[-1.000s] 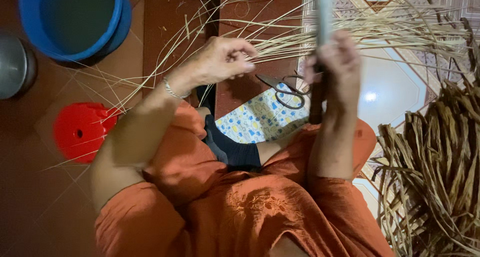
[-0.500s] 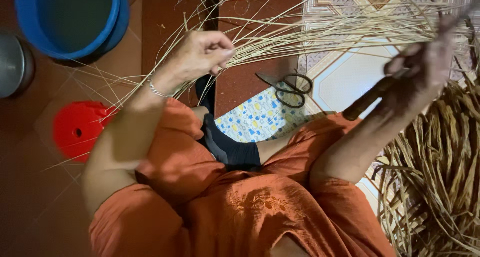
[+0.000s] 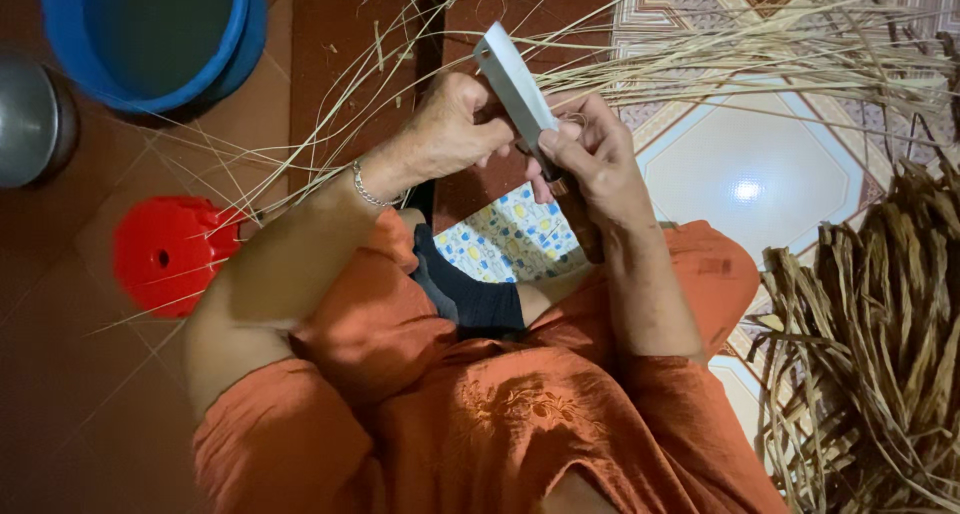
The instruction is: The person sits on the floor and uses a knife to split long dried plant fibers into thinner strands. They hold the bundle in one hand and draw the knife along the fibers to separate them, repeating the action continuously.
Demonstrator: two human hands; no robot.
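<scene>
My right hand [image 3: 590,159] grips a knife by its dark wooden handle [image 3: 580,219], with the broad grey blade [image 3: 512,79] pointing up and away. My left hand [image 3: 455,124] sits right beside the blade and pinches a bundle of thin pale straw strands [image 3: 760,59] that fan out across the floor to the right and left. Both hands meet above my lap, over a patterned blue and yellow cloth [image 3: 510,239]. A silver bracelet [image 3: 362,184] circles my left wrist.
A blue plastic basin [image 3: 150,39] stands at the upper left, a metal pot [image 3: 30,119] beside it and a red plastic stool [image 3: 170,254] below. A heap of dry brown leaf strips [image 3: 870,344] lies at the right on the tiled floor [image 3: 750,174].
My right hand swung out to the right with the knife, then came back to the middle beside my left hand. The scissors seen on the floor earlier are now hidden behind my hands.
</scene>
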